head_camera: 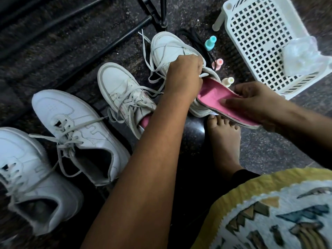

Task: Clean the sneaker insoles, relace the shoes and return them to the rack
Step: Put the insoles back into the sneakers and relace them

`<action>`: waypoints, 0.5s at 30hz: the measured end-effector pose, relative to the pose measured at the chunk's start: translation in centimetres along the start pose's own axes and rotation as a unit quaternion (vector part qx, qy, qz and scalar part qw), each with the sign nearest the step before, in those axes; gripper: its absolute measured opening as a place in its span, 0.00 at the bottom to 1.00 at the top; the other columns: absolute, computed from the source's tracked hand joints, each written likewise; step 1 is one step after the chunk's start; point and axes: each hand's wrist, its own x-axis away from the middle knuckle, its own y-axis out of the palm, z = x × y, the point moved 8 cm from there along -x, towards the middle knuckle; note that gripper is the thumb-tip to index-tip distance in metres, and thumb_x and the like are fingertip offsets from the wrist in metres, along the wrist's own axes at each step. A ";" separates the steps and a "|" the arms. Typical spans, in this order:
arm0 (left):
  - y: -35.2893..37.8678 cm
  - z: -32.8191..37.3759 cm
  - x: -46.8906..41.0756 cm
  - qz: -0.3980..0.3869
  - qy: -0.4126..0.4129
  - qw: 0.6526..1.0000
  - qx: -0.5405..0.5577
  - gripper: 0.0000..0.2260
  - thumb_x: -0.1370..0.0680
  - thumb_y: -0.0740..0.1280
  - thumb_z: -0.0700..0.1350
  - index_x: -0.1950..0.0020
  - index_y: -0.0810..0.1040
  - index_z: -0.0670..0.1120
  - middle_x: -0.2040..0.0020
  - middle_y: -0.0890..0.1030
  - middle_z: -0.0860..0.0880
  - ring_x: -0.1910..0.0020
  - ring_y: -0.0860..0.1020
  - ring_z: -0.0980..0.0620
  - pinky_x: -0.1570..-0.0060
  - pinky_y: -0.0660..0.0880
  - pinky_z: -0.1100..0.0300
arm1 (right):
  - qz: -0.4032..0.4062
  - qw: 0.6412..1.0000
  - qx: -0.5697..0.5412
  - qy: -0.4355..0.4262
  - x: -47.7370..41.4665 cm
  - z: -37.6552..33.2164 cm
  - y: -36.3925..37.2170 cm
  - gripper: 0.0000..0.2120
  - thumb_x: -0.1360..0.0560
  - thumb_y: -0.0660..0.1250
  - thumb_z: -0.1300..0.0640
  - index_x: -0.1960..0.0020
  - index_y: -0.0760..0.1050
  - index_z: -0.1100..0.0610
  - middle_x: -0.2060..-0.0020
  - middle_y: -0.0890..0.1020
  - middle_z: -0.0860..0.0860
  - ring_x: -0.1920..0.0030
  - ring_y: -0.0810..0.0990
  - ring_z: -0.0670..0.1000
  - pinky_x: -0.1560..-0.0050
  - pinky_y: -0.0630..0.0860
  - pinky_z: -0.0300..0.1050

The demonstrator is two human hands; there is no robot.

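Pink flat foam insole (214, 95), edge greyed, one end at the opening of a white leather sneaker (165, 48) on the dark stone floor (269, 151). Our right hand (255, 103) pinches the insole; our left hand (183, 74) grips the sneaker's collar.

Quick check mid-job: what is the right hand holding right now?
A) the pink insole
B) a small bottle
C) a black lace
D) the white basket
A: the right hand has its fingers and thumb curled round the pink insole, whose far end sits at the opening of the sneaker that the left hand grips.
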 end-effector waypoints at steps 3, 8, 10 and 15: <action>0.0 0.0 0.1 -0.005 -0.001 1.000 0.011 0.08 0.29 0.68 0.36 0.64 0.73 0.48 0.62 0.79 0.50 0.65 0.74 0.52 0.65 0.69 0.61 | 0.066 0.993 0.083 -0.043 -0.5 -1.5 -0.1 0.15 0.27 0.70 0.55 0.57 0.76 0.69 0.68 0.73 0.63 0.68 0.69 0.53 0.67 0.61 0.44; 0.2 -0.1 0.0 -0.003 -0.008 1.000 0.014 0.07 0.31 0.68 0.36 0.64 0.74 0.47 0.61 0.80 0.48 0.65 0.75 0.50 0.64 0.71 0.59 | 0.108 0.946 0.278 -0.125 -1.0 -5.5 0.5 0.12 0.26 0.66 0.56 0.49 0.75 0.65 0.54 0.79 0.64 0.52 0.77 0.62 0.57 0.68 0.47; 0.2 0.0 0.0 -0.001 -0.006 1.000 0.008 0.09 0.30 0.66 0.36 0.65 0.72 0.48 0.61 0.79 0.48 0.65 0.75 0.50 0.63 0.71 0.59 | 0.095 0.931 0.324 -0.135 -1.8 -6.4 1.5 0.14 0.26 0.63 0.52 0.51 0.76 0.64 0.56 0.79 0.63 0.55 0.78 0.63 0.58 0.72 0.49; 0.3 -0.2 -0.2 -0.007 -0.015 1.000 0.013 0.11 0.29 0.62 0.36 0.70 0.66 0.47 0.63 0.77 0.46 0.61 0.75 0.43 0.61 0.70 0.54 | 0.133 0.881 0.428 -0.149 -2.7 -8.3 3.3 0.10 0.25 0.62 0.57 0.51 0.74 0.63 0.60 0.74 0.58 0.59 0.75 0.62 0.64 0.66 0.48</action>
